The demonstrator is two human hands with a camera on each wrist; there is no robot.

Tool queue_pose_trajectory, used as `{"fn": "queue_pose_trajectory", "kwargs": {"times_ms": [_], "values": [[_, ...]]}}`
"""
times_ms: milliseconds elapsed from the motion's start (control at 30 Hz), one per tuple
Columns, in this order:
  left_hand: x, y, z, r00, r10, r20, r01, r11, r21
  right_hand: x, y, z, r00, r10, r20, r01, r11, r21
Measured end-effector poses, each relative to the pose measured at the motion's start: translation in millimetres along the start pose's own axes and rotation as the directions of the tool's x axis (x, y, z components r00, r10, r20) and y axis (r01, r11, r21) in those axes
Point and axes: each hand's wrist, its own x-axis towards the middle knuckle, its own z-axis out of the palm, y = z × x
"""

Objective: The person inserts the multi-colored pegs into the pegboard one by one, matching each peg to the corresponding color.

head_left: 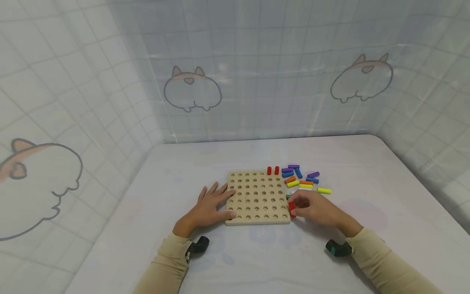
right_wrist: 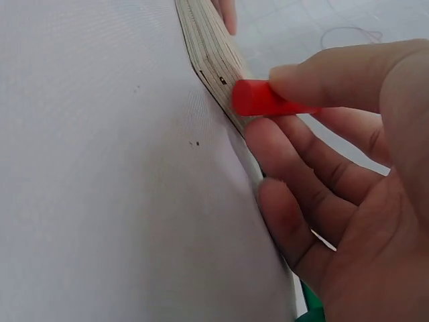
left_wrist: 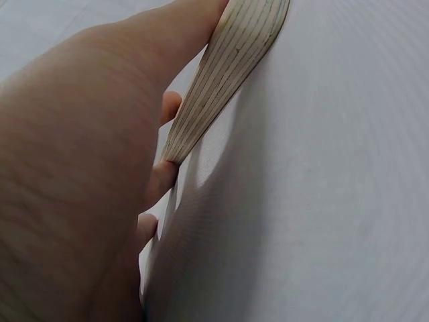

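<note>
A light wooden pegboard (head_left: 251, 200) with rows of round holes lies flat on the table. Two red pegs (head_left: 277, 170) stand upright in its far right corner. My left hand (head_left: 209, 206) rests on the board's left edge, fingers spread and thumb on the near left corner; the left wrist view shows it beside the layered plywood side (left_wrist: 231, 64). With thumb and fingers my right hand (head_left: 316, 208) pinches a red peg (right_wrist: 258, 98) just off the board's right edge. That hand partly hides a green peg (head_left: 288, 197) and a white one.
Loose pegs lie right of the board: purple pegs (head_left: 313, 174), blue pegs (head_left: 313, 180), orange pegs (head_left: 290, 179) and yellow pegs (head_left: 324, 190). A white cloth covers the table (head_left: 257, 261). Curtains (head_left: 271, 81) with a grid pattern hang behind and at both sides.
</note>
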Motion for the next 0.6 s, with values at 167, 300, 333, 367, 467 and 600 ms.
{"fn": "queue_pose_trajectory", "kwargs": {"times_ms": [167,300,333,367,467,600], "values": [[0.2,1.2,2.2,1.000,0.006,-0.006,-0.006,1.000,-0.014,-0.5,-1.9,-2.2,1.000,-0.013,-0.017,0.014,0.999,0.049],[0.1,1.2,2.7,1.000,0.013,-0.023,-0.014,1.000,-0.017,1.0,-2.7,-5.1,0.999,-0.038,-0.038,0.041,0.997,0.069],[-0.4,1.3,1.9,1.000,0.015,-0.026,-0.015,1.000,-0.017,2.2,-2.3,-6.1,0.998,-0.049,-0.045,0.052,0.996,0.071],[-0.7,1.4,1.3,1.000,0.014,-0.027,-0.015,1.000,-0.020,3.1,-2.0,-7.2,0.997,-0.058,-0.052,0.062,0.995,0.073],[-1.2,1.0,0.7,0.999,0.020,-0.026,-0.021,1.000,-0.019,5.0,-0.9,-10.3,0.992,-0.098,-0.075,0.104,0.992,0.072],[-2.0,0.5,1.1,0.999,0.022,-0.028,-0.022,1.000,-0.015,8.4,-1.5,-12.6,0.986,-0.120,-0.114,0.129,0.988,0.078]]}}
